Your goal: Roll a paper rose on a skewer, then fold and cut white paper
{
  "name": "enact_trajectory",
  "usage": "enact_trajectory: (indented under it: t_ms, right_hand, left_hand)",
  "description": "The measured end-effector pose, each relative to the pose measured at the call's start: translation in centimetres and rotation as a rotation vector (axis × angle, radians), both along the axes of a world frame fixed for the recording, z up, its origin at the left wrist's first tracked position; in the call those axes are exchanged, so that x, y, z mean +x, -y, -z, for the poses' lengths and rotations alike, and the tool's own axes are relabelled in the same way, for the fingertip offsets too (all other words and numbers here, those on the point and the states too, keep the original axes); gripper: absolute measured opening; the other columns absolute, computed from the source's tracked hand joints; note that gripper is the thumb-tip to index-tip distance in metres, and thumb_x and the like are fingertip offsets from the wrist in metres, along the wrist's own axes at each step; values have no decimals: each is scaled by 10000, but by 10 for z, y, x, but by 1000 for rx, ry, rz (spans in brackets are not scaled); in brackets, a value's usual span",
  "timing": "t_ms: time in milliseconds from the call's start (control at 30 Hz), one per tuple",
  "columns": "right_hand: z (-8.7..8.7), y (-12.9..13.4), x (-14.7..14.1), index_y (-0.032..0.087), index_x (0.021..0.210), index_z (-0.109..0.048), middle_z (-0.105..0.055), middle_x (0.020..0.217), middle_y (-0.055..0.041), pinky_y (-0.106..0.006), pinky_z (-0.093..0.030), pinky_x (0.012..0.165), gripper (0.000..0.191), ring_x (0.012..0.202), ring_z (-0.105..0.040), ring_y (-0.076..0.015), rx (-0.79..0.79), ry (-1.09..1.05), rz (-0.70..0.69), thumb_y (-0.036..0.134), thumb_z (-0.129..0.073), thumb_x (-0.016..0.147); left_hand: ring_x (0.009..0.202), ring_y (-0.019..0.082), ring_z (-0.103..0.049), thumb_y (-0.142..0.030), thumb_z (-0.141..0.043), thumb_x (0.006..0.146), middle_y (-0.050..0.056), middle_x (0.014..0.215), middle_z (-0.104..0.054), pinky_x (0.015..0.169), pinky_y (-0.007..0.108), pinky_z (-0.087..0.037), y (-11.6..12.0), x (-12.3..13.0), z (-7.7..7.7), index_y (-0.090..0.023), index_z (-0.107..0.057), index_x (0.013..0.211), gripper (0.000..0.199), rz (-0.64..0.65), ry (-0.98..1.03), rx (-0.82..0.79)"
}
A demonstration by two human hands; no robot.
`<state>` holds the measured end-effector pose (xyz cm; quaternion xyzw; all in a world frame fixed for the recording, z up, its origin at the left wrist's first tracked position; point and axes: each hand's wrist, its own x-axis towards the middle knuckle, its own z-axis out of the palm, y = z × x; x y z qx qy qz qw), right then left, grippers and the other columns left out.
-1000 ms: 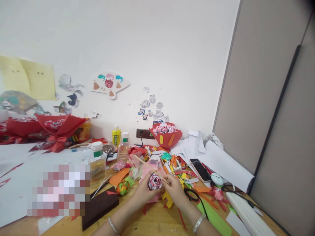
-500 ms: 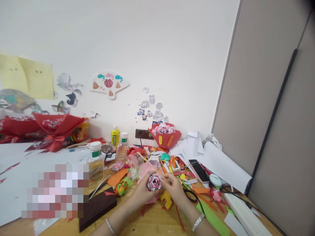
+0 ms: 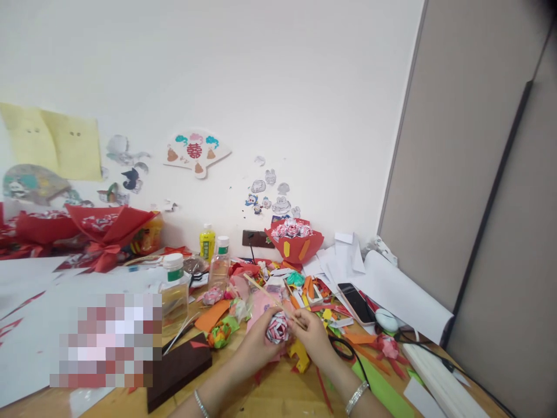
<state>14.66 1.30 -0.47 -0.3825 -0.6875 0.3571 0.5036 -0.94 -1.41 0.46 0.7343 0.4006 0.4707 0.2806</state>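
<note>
A red-and-white paper rose (image 3: pixel 277 328) faces me at the lower middle, with the fingers of my left hand (image 3: pixel 257 343) closed around its left side. My right hand (image 3: pixel 310 332) pinches a thin wooden stick (image 3: pixel 260 283), which slants up and left behind the rose. The right fingertips are close to the rose's right edge; whether they touch it I cannot tell. Just below my right hand lies a yellow piece (image 3: pixel 299 356). Pink paper (image 3: pixel 260 307) and coloured scraps lie behind both hands.
A dark brown box (image 3: pixel 179 371) lies left of my forearm. Clear bottles (image 3: pixel 174 290) stand behind it. A red bouquet (image 3: pixel 296 247) stands by the wall. At right are a phone (image 3: pixel 357 303), a white mouse (image 3: pixel 386 320), a black cable (image 3: pixel 343 348) and a white bar (image 3: pixel 439 380).
The view has shifted slightly, so everything appears a little lower and further right. The rose is turned slightly between my hands, which keep nearly the same hold.
</note>
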Motion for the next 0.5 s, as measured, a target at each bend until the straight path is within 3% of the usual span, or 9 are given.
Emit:
enact_trajectory:
  t_ms: [233,400,500]
  right_hand:
    - [2,-2,-2,192,636,-455,-413,524,68,-202,-281,472,283,494,-384,-95,-24,-23,-8,421,-593,729]
    - [3,-2,-2,185,655,-468,-430,527,59,-208,-287,479,315,496,-385,-96,-42,-56,-15,466,-583,737]
    - [2,-1,-3,177,660,-486,-452,537,51,-210,-299,480,341,501,-401,-98,-48,-73,-28,495,-583,738]
  left_hand:
    - [975,200,-575,-190,-629,684,70,1082,-598,850,320,-462,-5,-1,7,-193,-399,1179,546,-72,-16,27]
    - [892,186,-590,-173,-592,694,51,963,-587,781,308,-486,-12,-5,6,-184,-453,1027,361,-20,25,81]
    - [955,204,-578,-140,-604,662,65,1024,-588,842,337,-470,-13,-6,5,-186,-464,1065,429,-20,26,99]
